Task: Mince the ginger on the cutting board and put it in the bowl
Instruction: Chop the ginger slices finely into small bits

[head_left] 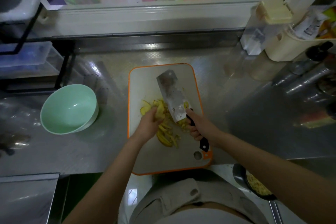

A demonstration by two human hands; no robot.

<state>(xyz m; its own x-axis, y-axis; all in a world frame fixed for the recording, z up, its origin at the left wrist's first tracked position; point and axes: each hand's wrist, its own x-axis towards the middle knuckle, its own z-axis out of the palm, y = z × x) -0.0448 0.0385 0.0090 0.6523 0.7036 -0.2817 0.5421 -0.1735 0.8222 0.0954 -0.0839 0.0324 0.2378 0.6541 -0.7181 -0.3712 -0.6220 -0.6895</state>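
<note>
A white cutting board with an orange rim (145, 82) lies on the steel counter. Yellow ginger slices and strips (167, 132) are spread over its middle. My left hand (148, 123) pinches a stack of ginger slices (161, 110) against the board. My right hand (199, 127) grips the black handle of a cleaver (172, 96), whose broad blade rests right beside the held slices, tip pointing away from me. A mint-green bowl (70, 109) stands empty to the left of the board, apart from it.
A black wire rack with plastic boxes (27, 56) occupies the far left. Clear and cream containers (269, 29) stand at the far right, with steel items (309, 82) beside them. A dark pan with yellow food (254, 183) sits at the lower right, below the counter edge.
</note>
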